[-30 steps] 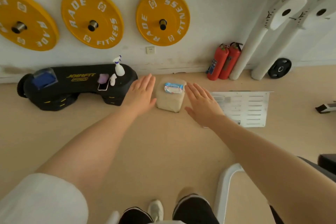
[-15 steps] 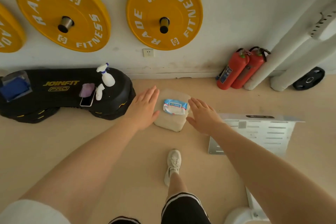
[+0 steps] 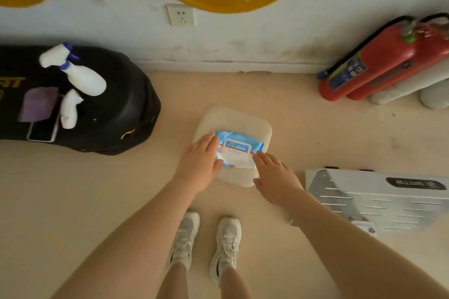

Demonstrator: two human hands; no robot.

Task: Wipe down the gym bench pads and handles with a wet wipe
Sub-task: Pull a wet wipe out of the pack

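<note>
A blue and white pack of wet wipes (image 3: 238, 149) lies flat on a pale cream block (image 3: 233, 119) on the floor, close to the wall. My left hand (image 3: 200, 160) rests with spread fingers on the pack's left end. My right hand (image 3: 274, 177) touches the pack's lower right corner with its fingertips, fingers apart. Neither hand has lifted the pack. No gym bench pad or handle shows in the head view.
A black step platform (image 3: 116, 107) at the left carries a white spray bottle (image 3: 80, 75), a small white bottle (image 3: 69, 109), a purple cloth (image 3: 38, 104) and a phone (image 3: 43, 131). Two red fire extinguishers (image 3: 379, 65) lean at the right. A white metal plate (image 3: 379, 199) lies nearby.
I have stepped closer and bent down toward the wall. Both hands have dropped from hovering beside the wet wipes pack to touching it at either end.
</note>
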